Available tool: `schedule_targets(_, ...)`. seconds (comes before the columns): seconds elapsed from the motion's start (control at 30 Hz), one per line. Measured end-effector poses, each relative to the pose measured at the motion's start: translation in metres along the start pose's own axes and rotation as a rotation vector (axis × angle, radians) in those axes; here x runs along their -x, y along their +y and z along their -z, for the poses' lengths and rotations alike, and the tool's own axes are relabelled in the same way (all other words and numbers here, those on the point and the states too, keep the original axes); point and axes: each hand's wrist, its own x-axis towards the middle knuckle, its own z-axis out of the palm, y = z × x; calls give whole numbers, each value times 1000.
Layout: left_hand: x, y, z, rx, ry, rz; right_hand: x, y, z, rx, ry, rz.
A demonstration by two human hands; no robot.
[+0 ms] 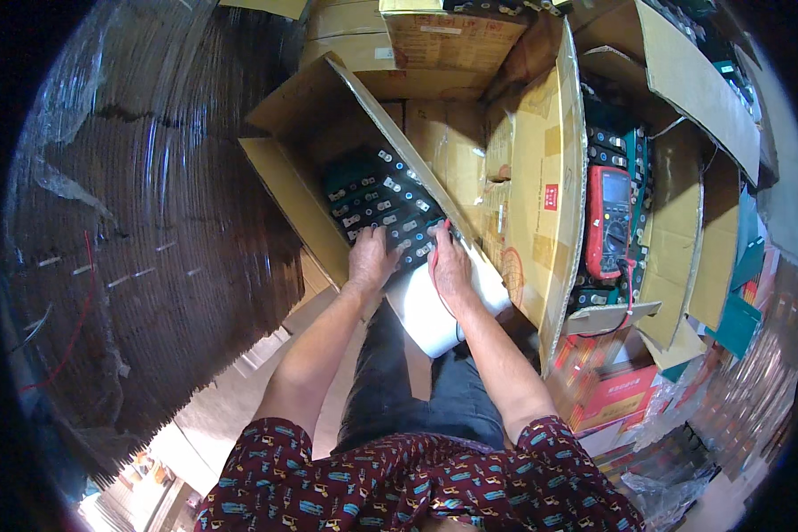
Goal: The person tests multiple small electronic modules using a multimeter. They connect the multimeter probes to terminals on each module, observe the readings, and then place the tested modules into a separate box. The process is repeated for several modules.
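Within cardboard (pixel 298 206), metal-tabbed dark blocks (pixel 385 207)

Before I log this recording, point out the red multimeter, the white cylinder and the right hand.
Red multimeter (pixel 608 223), head view: front face.
White cylinder (pixel 424 307), head view: curved side.
Right hand (pixel 452 266), head view: back of hand.

The left hand (pixel 372 260) is over dark blocks (pixel 363 197) at the carton's (pixel 291 200) near end. The right hand (pixel 452 266) pinches a red lead (pixel 447 225) near the right edge.
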Motion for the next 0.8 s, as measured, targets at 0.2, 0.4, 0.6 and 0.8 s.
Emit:
schedule_targets(0.2, 0, 4, 4, -141, -44, -57, -3, 8, -6, -39, 26, 103)
schedule_targets(0.4, -1, 7, 8, -207, -112, -134, 13, 11, -29, -282, 87, 138)
schedule_targets(0.6, 2, -5, -13, -171, -18, -240, 16, 16, -25, -207, -35, 151)
schedule_targets(0.8, -7, -9, -20, -145, -43, -225, 19, 10, -11, -8, -49, 241)
